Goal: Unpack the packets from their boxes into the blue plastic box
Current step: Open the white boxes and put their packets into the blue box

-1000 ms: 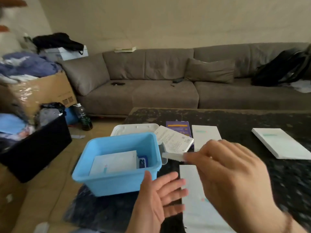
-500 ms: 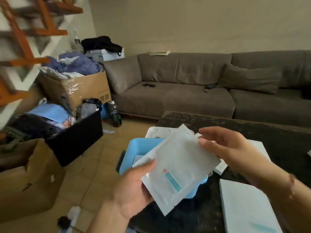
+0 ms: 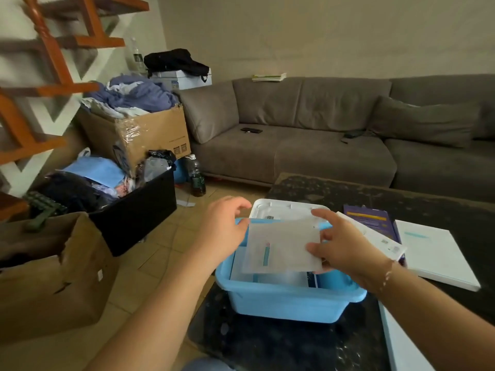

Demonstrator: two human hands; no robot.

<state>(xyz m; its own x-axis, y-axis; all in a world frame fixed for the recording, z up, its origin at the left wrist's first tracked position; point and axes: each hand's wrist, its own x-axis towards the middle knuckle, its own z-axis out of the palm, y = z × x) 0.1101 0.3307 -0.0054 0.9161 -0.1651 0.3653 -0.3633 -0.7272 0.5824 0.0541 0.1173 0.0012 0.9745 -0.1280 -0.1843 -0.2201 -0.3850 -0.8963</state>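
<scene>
The blue plastic box (image 3: 281,293) stands at the near left corner of the dark table (image 3: 294,344). A flat white packet (image 3: 284,245) with a teal stripe hovers just above its opening. My right hand (image 3: 345,247) pinches the packet's right edge, thumb on top. My left hand (image 3: 222,231) is at the packet's left corner, thumb tip touching it, fingers loosely curled above. Other white packets (image 3: 278,277) lie inside the box, mostly hidden under the held one.
A white lid (image 3: 278,210) lies behind the blue box. To the right lie a purple box (image 3: 369,220), a paper leaflet (image 3: 383,241) and flat white boxes (image 3: 434,253). On the floor to the left stand a black bin (image 3: 134,210) and cardboard boxes (image 3: 48,277). A grey sofa (image 3: 321,145) stands behind.
The white packet was pulled out, held up in both hands, then lowered flat over the blue box. My left hand has shifted from under the packet to its left corner.
</scene>
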